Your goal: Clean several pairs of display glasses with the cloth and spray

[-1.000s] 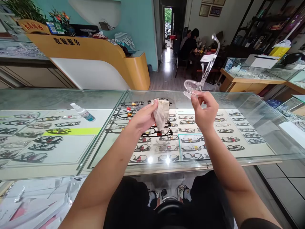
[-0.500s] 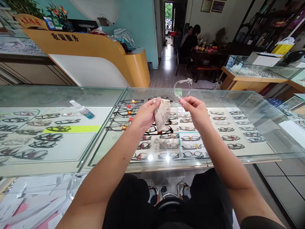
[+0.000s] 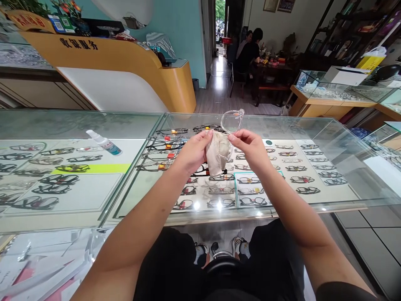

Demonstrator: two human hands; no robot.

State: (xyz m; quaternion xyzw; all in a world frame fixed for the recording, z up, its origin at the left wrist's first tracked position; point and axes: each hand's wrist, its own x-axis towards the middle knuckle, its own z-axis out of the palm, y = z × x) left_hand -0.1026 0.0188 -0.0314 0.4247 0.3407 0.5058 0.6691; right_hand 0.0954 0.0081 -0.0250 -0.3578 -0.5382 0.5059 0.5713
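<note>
My left hand [image 3: 196, 151] pinches a beige cloth [image 3: 216, 156] that hangs down over the glass counter. Clear-framed eyeglasses [image 3: 232, 122] are gripped between the thumb and fingers of my right hand [image 3: 248, 146]. One lens rim stands up above my fingers; the other rim is partly behind the cloth. The cloth lies against the lower lens, and both hands are close together. Whether the cloth wraps both sides of that lens I cannot tell.
Inside the glass display case [image 3: 338, 198] lie rows of eyeglasses. A white spray bottle [image 3: 105, 142] lies on the left counter. Papers [image 3: 40, 267] are at the lower left. Two people [image 3: 249, 52] sit at a table at the back, near a wooden reception desk [image 3: 125, 54].
My right hand has moved left and slightly down with the eyeglasses, bringing them against the cloth. My left hand has shifted a little right. The camera view has shifted slightly.
</note>
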